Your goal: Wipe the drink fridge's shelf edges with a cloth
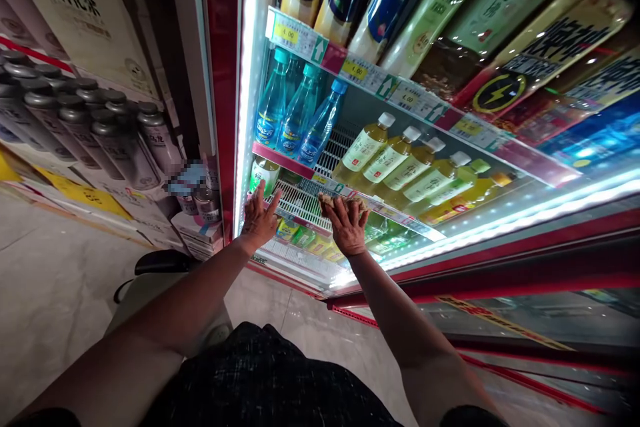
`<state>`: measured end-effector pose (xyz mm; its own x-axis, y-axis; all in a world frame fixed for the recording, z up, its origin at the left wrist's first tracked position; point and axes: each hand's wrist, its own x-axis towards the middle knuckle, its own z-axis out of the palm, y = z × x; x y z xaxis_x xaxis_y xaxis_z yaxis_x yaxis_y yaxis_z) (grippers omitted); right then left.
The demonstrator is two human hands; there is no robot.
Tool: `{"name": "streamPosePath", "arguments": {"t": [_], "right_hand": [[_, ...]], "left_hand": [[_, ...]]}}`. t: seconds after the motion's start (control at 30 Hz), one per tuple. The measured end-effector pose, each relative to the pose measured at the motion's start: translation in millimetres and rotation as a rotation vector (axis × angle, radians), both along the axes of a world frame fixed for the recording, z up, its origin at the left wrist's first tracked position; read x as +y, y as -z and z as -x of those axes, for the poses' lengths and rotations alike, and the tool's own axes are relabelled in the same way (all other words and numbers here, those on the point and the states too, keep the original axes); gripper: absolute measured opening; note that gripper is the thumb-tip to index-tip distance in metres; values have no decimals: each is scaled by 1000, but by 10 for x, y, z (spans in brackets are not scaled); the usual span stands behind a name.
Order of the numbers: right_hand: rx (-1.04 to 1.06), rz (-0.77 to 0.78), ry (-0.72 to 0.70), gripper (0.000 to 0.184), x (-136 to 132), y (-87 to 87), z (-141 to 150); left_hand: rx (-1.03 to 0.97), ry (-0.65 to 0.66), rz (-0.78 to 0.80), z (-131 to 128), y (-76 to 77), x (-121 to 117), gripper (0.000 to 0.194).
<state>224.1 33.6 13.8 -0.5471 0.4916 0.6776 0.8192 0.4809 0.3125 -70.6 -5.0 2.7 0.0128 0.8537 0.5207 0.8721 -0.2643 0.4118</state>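
Nearest to me was the dark speckled fabric (pixel 270 380) of my clothing, with both bare forearms reaching out over the pale tiled floor (pixel 55 280) toward the open cooler. My left hand (pixel 259 217) was spread wide, fingers splayed flat against the front edge of the white wire shelf (pixel 305 203), holding nothing. My right hand (pixel 347 223) was curled narrow over a crumpled tan cloth (pixel 340 200), pressing it down on that same shelf edge, just right of the left hand. A green-labelled bottle (pixel 264 175) stood just above the left hand; its writing was too small to read. Behind it, three clear blue plastic bottles (pixel 295 113) with teal caps stood in a row on the shelf above. To their right lay a row of yellow tea bottles (pixel 395 160) with white caps and pale labels. A strip of yellow price tags (pixel 350 70) ran along the upper shelf rail, one reading 4.00. Farther up were large bottles, one with a lightning-bolt label (pixel 500 90). Far left, outside the red door frame (pixel 223 80), metallic silver cans (pixel 90 127) were stacked beneath a cardboard carton (pixel 80 13) printed with Chinese characters.
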Motion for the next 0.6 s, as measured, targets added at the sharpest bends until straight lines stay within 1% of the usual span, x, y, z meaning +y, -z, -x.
{"name": "streamPosePath", "arguments": {"t": [0.03, 0.1, 0.23, 0.27, 0.33, 0.4, 0.47, 0.53, 0.6], "right_hand": [[23, -13, 14, 67, 20, -8, 46], [9, -28, 10, 64, 16, 48, 118], [-147, -12, -55, 64, -83, 229, 183], [-170, 5, -60, 66, -95, 237, 196], [-184, 39, -52, 66, -78, 195, 242], [-153, 47, -30, 66, -20, 117, 318], [-92, 22, 0, 66, 38, 77, 414], [-62, -3, 23, 65, 58, 114, 507], [-95, 4, 12, 64, 34, 207, 578]], "left_hand": [[-4, -14, 2, 16, -6, 16, 97], [0, -16, 14, 48, -11, 40, 99], [28, 31, 27, 131, -15, 38, 97], [33, 41, 25, 157, -17, 34, 97], [28, 33, 19, 212, -13, 32, 100], [10, -3, 8, 266, 11, 47, 103], [2, -22, 4, 315, 55, 77, 103], [12, -2, 7, 359, 111, 109, 101], [25, 25, 15, 400, 159, 128, 99]]}}
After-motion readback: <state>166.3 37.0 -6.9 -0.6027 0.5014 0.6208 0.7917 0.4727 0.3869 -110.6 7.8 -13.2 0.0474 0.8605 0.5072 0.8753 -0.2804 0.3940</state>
